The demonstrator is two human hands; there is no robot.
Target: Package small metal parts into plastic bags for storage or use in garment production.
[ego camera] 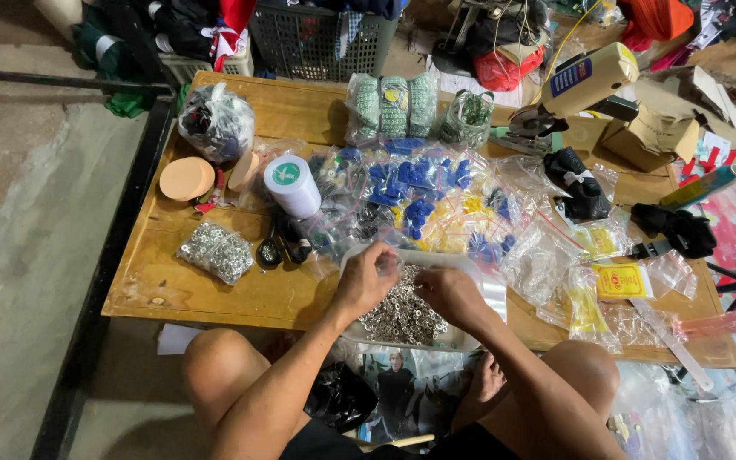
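Silver eyelets (402, 311), blue packets (411, 183)

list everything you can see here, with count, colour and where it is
wooden table: one, light brown, centre, low
clear tray of metal rings: one, silver contents, front edge, under both hands
bag of metal rings: one, silver, front left
white spool: one, white with green top, left of centre
round lid: one, peach, far left
bags of blue pieces: several, clear with blue, centre
green packs: three or so, green, back centre
yellow-labelled bags: several, clear, right
cardboard box: one, brown, back right
plastic crate: one, grey, behind table
left hand: one, over tray
right hand: one, over tray
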